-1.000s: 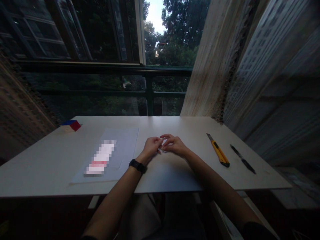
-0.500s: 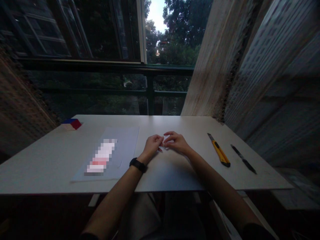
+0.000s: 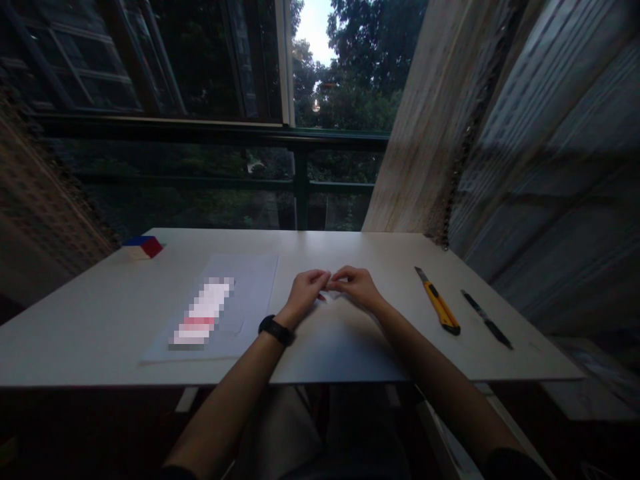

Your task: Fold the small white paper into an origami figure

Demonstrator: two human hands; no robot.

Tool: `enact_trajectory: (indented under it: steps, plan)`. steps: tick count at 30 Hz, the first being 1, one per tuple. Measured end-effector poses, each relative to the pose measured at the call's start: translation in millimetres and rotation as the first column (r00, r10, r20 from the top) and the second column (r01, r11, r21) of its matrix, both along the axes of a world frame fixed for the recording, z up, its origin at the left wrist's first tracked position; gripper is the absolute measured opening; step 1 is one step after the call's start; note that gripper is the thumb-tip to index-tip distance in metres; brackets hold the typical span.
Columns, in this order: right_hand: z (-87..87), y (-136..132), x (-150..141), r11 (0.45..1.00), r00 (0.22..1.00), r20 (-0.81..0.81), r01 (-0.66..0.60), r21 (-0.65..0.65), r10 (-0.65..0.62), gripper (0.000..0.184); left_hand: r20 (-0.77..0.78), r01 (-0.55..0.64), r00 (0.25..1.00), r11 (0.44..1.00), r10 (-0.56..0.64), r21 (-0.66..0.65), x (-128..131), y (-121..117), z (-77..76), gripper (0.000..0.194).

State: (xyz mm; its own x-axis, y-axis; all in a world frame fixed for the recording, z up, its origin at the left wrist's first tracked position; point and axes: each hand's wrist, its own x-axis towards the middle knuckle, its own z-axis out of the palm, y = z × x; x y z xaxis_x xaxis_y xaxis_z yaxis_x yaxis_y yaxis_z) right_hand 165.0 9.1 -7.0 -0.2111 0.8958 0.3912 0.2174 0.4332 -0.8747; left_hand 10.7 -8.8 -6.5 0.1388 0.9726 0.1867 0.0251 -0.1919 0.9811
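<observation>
My left hand [image 3: 306, 291], with a black band on its wrist, is closed in a pinch at the middle of the table. Its fingertips meet those of my right hand [image 3: 357, 287], which is pinched shut as well. Between and just below the fingers shows a small piece of white paper [image 3: 331, 295]. Most of that paper is hidden by the fingers, so its shape cannot be made out.
White sheets [image 3: 255, 293] with a blurred-out strip lie left of my hands on the white table [image 3: 320, 250]. A red, white and blue cube [image 3: 144, 247] sits at the far left. To the right lie a yellow box cutter [image 3: 438, 303], blade showing, and a black pen [image 3: 487, 320].
The fingers of my right hand have drawn in and closed against my left fingertips, covering more of the white paper. My left hand has barely moved.
</observation>
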Motion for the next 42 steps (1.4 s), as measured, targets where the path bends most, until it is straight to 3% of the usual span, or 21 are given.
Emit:
enact_trajectory:
  steps: [7, 12, 21, 26, 30, 42]
  plan:
    - [-3.5, 0.3, -3.1, 0.990, 0.990, -0.001, 0.138, 0.021, -0.138, 0.026, -0.018, -0.139, 0.990, 0.990, 0.139, 0.036, 1.8, -1.3, 2.8, 0.039]
    - [-8.7, 2.3, -2.3, 0.996, 0.996, 0.027, 0.088, 0.021, -0.089, 0.024, -0.065, -0.142, 0.987, 0.987, 0.147, 0.069, 0.7, 0.7, -0.8, 0.033]
    - [-2.0, -4.8, -5.4, 0.995, 0.994, 0.046, 0.103, -0.002, -0.103, 0.029, -0.055, -0.208, 0.976, 0.977, 0.210, 0.048, -0.8, 1.5, 2.1, 0.028]
    - [-4.0, -4.5, -8.5, 0.994, 0.990, -0.094, 0.106, -0.027, -0.108, 0.030, -0.063, -0.193, 0.978, 0.979, 0.197, 0.064, -0.2, 1.0, 2.3, 0.030]
    - [-6.9, -3.3, -10.4, 0.995, 0.966, -0.258, 0.003, -0.098, -0.029, 0.040, -0.059, -0.163, 0.984, 0.982, 0.169, 0.092, 1.1, 0.5, 1.7, 0.030]
    - [-10.8, -4.3, -13.2, 0.988, 0.962, -0.247, 0.088, -0.128, -0.117, 0.044, 0.164, -0.132, 0.977, 0.991, 0.135, -0.029, -0.7, -1.1, 5.6, 0.033]
